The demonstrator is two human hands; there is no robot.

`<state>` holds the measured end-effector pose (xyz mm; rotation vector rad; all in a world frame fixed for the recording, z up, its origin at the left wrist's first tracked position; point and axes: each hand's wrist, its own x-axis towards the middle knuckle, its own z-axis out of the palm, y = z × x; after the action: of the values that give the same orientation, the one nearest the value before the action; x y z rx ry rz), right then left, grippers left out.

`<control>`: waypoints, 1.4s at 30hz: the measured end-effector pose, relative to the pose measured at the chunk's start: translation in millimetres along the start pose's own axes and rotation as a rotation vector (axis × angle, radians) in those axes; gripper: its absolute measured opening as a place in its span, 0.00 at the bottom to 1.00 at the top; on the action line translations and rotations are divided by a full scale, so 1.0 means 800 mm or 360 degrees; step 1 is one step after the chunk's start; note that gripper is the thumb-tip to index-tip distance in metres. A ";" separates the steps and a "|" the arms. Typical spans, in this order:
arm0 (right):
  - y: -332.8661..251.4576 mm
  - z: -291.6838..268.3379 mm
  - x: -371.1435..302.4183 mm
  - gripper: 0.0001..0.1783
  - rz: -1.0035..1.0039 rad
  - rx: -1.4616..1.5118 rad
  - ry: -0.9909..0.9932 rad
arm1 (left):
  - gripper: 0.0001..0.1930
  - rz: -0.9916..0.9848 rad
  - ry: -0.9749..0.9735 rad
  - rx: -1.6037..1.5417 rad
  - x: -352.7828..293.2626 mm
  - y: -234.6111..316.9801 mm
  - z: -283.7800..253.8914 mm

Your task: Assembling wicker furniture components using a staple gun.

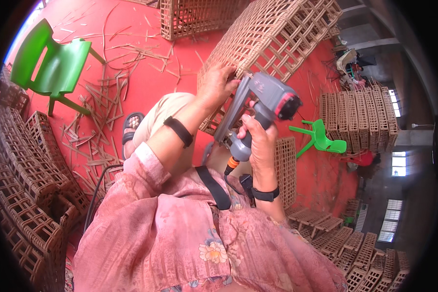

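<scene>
I have my right hand's (263,141) fingers wrapped round the grip of a grey nail gun (271,91), likely to support its weight; my left hand (217,86) bends at the woven basket's (263,34) near edge, perhaps bracing it, though I can't tell whether it pinches. The basket slants ahead, over red floor (192,56).

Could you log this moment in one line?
left hand: touching woven basket | right hand: gripping grey gun-shaped tool | green chair: left, on red floor
</scene>
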<state>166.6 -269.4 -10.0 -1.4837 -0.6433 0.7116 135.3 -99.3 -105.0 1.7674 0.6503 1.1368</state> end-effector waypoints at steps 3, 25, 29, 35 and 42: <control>-0.005 -0.016 -0.010 0.19 -0.0014 0.0163 0.0013 | 0.23 0.0016 0.0122 -0.0035 0.001 0.009 -0.001; -0.007 -0.118 -0.051 0.20 0.0037 -0.0018 0.0089 | 0.28 0.0332 -0.0238 0.0043 0.003 0.011 -0.014; 0.000 -0.116 -0.051 0.16 0.0092 0.0074 0.0147 | 0.33 0.0152 -0.0014 0.0105 -0.029 -0.006 0.000; 0.004 -0.124 -0.053 0.19 0.0123 0.0056 0.0127 | 0.32 0.0739 -0.0094 0.0675 -0.021 0.053 0.000; 0.008 -0.125 -0.059 0.23 0.0163 0.0065 0.0118 | 0.34 0.1382 -0.0616 0.0861 0.037 0.062 0.030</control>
<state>212.0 -370.9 -13.7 -1.5061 -0.4965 0.7405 167.6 -107.7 -52.6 2.7869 -0.1078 1.1528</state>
